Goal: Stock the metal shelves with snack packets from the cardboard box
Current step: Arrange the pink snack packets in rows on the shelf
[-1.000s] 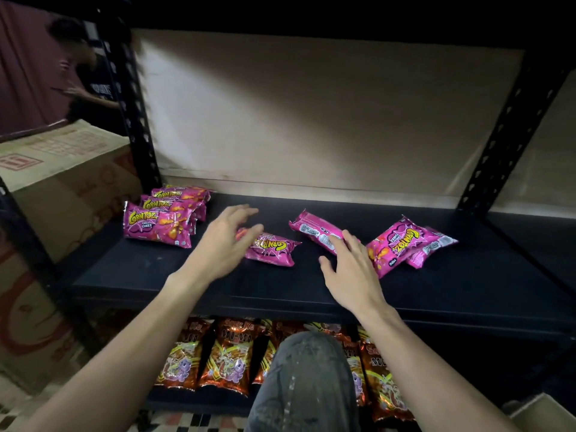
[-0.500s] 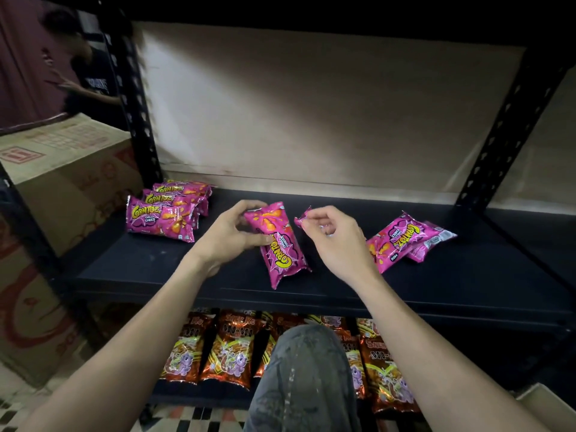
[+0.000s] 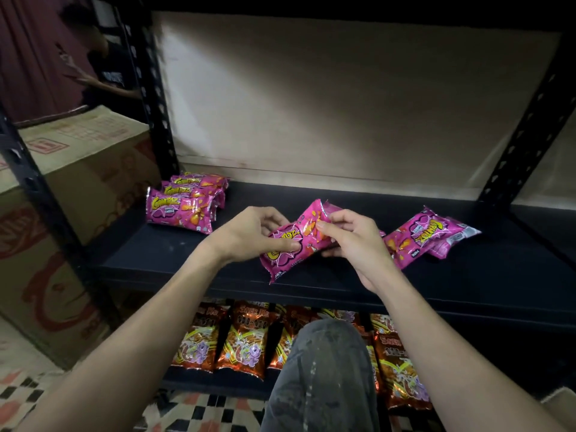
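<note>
Over the middle of the black metal shelf [image 3: 343, 291], both hands hold pink snack packets [image 3: 296, 241] together, lying on a slant. My left hand [image 3: 249, 235] pinches their lower left part with thumb on top. My right hand [image 3: 352, 241] grips the upper right end; how many packets it holds I cannot tell. A neat stack of pink packets [image 3: 184, 204] lies at the shelf's left. Two loose pink packets [image 3: 427, 235] lie to the right of my right hand.
Orange snack packets [image 3: 240, 338] fill the shelf below, behind my knee [image 3: 324, 369]. Large cardboard boxes [image 3: 71, 194] stand left of the black upright post [image 3: 152, 98]. Another person [image 3: 99, 67] is at the far left. A box corner [image 3: 558, 400] shows at the bottom right.
Both hands went from lying open on the shelf to picking up the two middle packets, then brought them together and turned them to a slant between the hands.
</note>
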Tool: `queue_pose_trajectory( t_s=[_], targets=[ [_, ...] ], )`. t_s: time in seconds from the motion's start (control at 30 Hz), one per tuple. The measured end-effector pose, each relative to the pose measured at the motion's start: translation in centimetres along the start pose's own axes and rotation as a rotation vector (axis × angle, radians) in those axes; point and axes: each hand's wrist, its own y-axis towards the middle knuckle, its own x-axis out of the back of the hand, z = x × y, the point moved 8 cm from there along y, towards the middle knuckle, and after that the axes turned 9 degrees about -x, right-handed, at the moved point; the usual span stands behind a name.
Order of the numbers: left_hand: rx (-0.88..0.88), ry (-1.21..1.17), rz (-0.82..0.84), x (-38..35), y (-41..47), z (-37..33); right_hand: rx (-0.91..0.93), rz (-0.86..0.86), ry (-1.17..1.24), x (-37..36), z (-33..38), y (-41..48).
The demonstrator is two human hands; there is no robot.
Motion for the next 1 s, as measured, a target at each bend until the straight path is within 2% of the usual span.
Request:
queue_pose_trajectory(
  t_s=[0.17, 0.27, 0.6, 0.73, 1.0],
  targets=[
    [0.037, 0.28, 0.085, 3.8, -0.6, 1.6, 0.037, 0.005, -0.137, -2.2, -1.8, -0.8],
    [0.069, 0.458, 0.083, 7.4, -1.2, 2.8, 0.067, -0.008, -0.151, -2.4, -1.8, -0.9],
    [0.156, 0.698, 0.022, 14.6, -3.3, 6.5, 0.072, -0.045, -0.481, -3.7, -2.4, -0.8],
    [0.195, 0.905, -0.02, 16.5, -3.6, 6.9, 0.076, -0.047, -0.535, -3.8, -2.5, -0.9],
    [0.206, 1.022, -0.035, 17.4, -4.0, 7.2, 0.083, -0.053, -0.581, -4.2, -2.6, -0.8]
  ],
)
